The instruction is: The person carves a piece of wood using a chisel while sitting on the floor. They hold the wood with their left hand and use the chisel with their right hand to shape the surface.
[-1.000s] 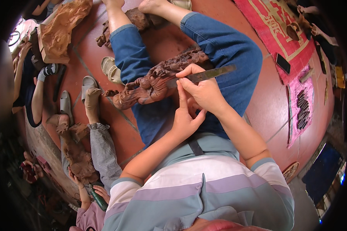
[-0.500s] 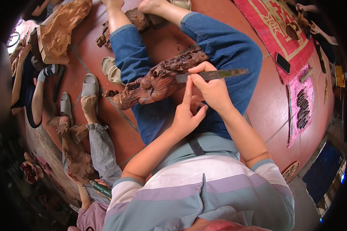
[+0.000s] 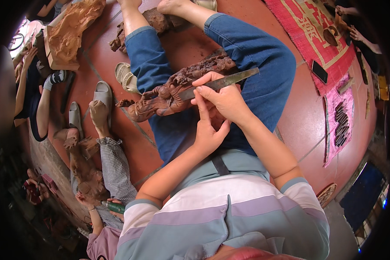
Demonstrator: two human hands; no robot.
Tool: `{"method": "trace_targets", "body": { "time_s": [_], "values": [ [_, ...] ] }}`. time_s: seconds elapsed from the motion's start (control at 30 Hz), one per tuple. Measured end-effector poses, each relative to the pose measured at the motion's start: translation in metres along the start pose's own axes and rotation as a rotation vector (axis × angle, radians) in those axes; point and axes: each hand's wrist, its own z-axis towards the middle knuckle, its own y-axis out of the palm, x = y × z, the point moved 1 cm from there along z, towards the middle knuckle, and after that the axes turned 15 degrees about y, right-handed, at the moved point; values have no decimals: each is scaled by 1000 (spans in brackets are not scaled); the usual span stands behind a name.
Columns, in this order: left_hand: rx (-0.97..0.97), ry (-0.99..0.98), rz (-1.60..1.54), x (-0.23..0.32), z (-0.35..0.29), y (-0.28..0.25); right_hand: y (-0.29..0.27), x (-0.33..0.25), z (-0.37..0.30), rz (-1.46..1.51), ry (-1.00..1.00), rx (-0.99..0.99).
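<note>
A dark reddish-brown carved wooden figure (image 3: 171,93) lies slantwise across my legs, its lower left end past my left knee. My right hand (image 3: 225,99) grips a long flat metal chisel (image 3: 236,79) between thumb and fingers. The chisel's left end meets the figure's side; its other end sticks out over my right thigh. My left hand (image 3: 210,134) is just below, its index finger stretched up to the chisel beside my right fingertips. The left thumb stands apart, and its other fingers are partly hidden.
Several dark tools (image 3: 341,123) lie on a pink cloth (image 3: 333,149) at right, near a phone (image 3: 319,71) on a red patterned mat (image 3: 299,41). Sandals (image 3: 102,97), another person's foot and more wood carvings (image 3: 76,32) are at left. A co-worker holds a green power tool (image 3: 115,206).
My right hand has slid left with the chisel, further over the figure, and the chisel's outer end has tipped upward in the picture. My left index finger has moved left with it.
</note>
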Motion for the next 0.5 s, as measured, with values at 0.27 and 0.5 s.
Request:
{"method": "trace_targets", "body": {
  "time_s": [0.27,0.5],
  "values": [
    [-174,-77,-6,5,16,-5,-25,10,-4,69,-169,206],
    [-267,-122,65,10,26,-6,-38,15,2,79,-121,125]
  ]
}}
